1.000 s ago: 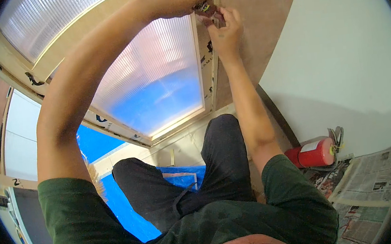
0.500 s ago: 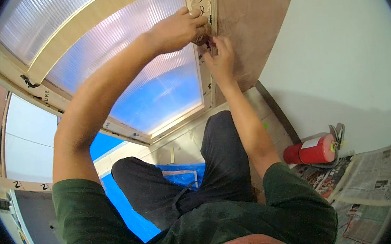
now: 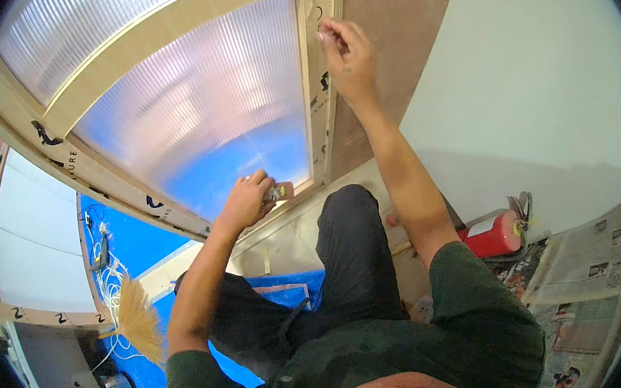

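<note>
My left hand (image 3: 246,202) is closed round a small brown thing (image 3: 281,191) with a dark and yellow patch; its kind is not clear. It hovers by the lower part of a ribbed translucent panel (image 3: 206,114). My right hand (image 3: 351,59) is raised at the right upright of the cream panel frame (image 3: 315,89), which carries strips with black print. The right fingers are curled in toward the thumb, and whatever they may pinch cannot be made out.
A brown board (image 3: 399,28) and a white wall (image 3: 529,61) stand to the right. A red fire extinguisher (image 3: 494,234) lies near newspaper sheets (image 3: 586,265). On the left, a straw broom (image 3: 137,321) and white cables (image 3: 111,277) are on blue sheeting (image 3: 140,244).
My left hand has come away from the frame's right upright, down and left, carrying the small brown thing. My right hand has risen slightly along the upright, its fingers curled.
</note>
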Action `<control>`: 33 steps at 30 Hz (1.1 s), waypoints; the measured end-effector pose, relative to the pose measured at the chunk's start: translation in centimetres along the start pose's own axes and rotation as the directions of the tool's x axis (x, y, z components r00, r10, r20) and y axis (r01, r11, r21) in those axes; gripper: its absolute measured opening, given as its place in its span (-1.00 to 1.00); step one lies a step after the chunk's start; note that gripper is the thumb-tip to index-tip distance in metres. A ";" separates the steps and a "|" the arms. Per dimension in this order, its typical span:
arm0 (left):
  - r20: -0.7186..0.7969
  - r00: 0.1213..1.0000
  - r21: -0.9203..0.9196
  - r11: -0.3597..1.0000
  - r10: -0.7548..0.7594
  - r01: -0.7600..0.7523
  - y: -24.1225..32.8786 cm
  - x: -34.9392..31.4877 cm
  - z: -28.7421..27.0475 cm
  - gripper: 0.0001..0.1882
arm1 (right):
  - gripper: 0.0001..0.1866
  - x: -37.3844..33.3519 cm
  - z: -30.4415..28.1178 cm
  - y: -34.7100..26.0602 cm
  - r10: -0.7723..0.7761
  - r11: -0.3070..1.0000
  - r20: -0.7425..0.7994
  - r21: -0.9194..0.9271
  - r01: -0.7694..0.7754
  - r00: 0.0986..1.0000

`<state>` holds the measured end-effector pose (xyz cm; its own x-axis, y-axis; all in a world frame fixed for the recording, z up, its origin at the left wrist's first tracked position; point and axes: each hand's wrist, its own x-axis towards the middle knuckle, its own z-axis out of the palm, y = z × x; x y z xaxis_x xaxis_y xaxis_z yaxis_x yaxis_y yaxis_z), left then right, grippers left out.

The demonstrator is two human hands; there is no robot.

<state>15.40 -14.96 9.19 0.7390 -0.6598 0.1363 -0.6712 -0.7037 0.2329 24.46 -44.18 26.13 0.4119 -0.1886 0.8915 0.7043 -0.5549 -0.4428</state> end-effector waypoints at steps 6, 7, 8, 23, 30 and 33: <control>-0.002 0.987 -0.136 0.978 -0.158 0.156 -1.2 -5.0 2.0 -0.54 | -0.64 3.2 3.7 -0.3 -0.200 0.967 -0.118 -0.183 0.177 0.973; 0.021 0.984 -0.146 0.973 -0.179 0.180 -1.2 -5.6 1.9 -0.51 | -0.61 2.9 3.8 -0.9 -0.230 0.940 -0.084 -0.279 0.199 0.969; 0.035 0.979 -0.189 0.961 -0.200 0.203 -1.5 -6.0 1.9 -0.50 | -0.58 2.7 4.0 -1.3 -0.257 0.902 -0.048 -0.372 0.221 0.965; -0.638 0.768 -0.127 0.992 -0.059 -0.029 0.4 -0.8 -3.4 -0.48 | -0.64 1.8 3.9 0.8 -0.151 0.980 -0.121 -0.148 0.133 0.981; -0.873 0.444 0.215 0.976 0.202 -0.021 3.6 6.3 -16.2 -0.38 | -0.47 3.0 4.5 -2.3 -0.407 0.817 0.146 -0.384 0.431 0.902; -0.888 0.389 0.277 0.960 0.245 0.028 3.5 7.1 -18.4 -0.37 | -0.39 2.9 4.8 -2.8 -0.413 0.727 0.210 -0.509 0.460 0.886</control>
<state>19.35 -17.25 28.72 0.1745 -0.1953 0.9651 -0.6399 -0.7674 -0.0396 26.53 -39.27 29.52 0.1955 0.2323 0.9528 0.4071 -0.9031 0.1367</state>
